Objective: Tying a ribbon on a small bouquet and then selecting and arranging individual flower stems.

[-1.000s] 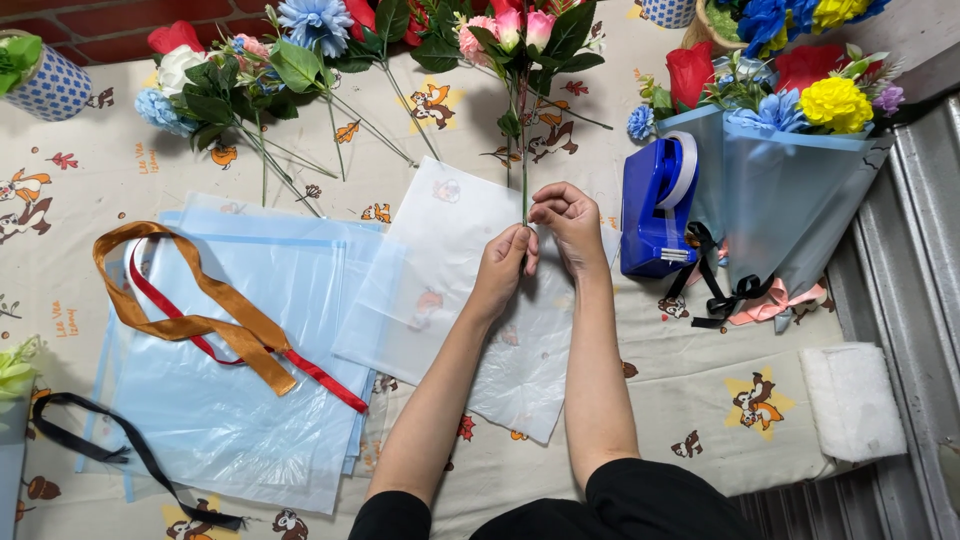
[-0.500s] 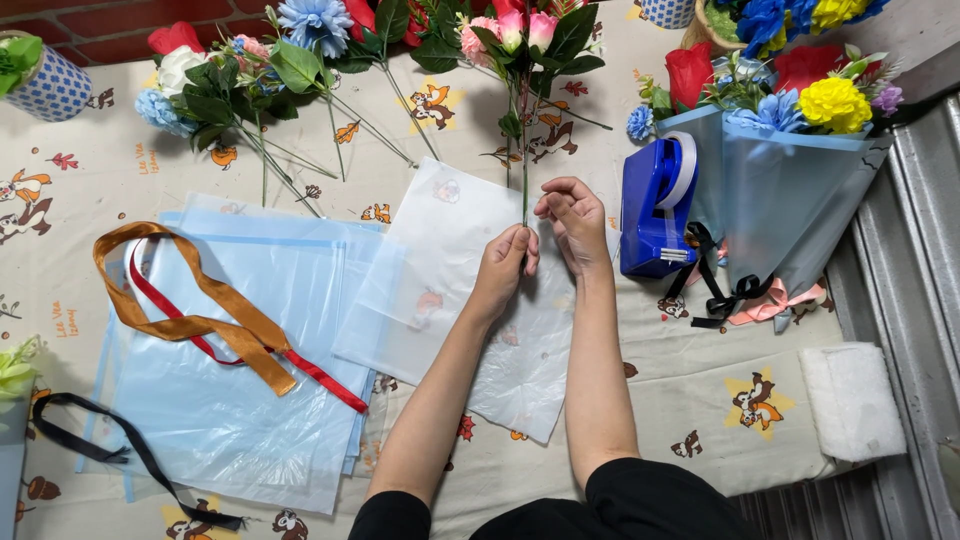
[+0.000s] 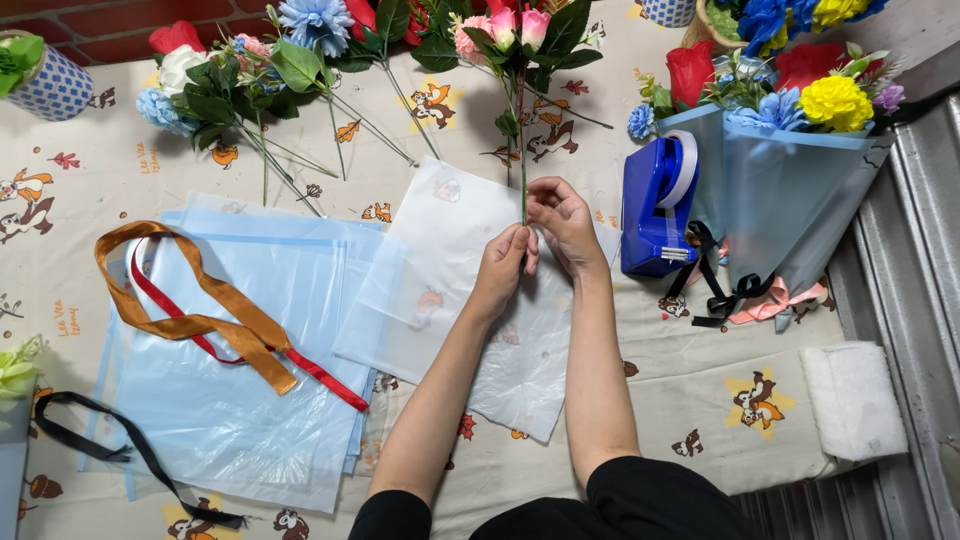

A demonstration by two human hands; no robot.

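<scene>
My left hand (image 3: 503, 268) and my right hand (image 3: 560, 221) both pinch the lower end of a thin green stem (image 3: 521, 150). The stem rises to a bunch of pink flowers with green leaves (image 3: 510, 35) at the table's far edge. Both hands hover over a translucent white wrapping sheet (image 3: 455, 280) that lies spread on the cartoon-print tablecloth (image 3: 90, 165).
Pale blue wrapping sheets (image 3: 230, 380) lie at the left with orange and red ribbons (image 3: 215, 320) on them, a black ribbon (image 3: 120, 450) below. Loose flowers (image 3: 240, 80) lie at top left. A blue tape dispenser (image 3: 658, 205) and a finished blue bouquet (image 3: 790, 140) stand at right, a white sponge (image 3: 850, 400) near the metal edge.
Both hands have shifted very slightly on the stem; the grip stays the same and nothing else on the table has moved.
</scene>
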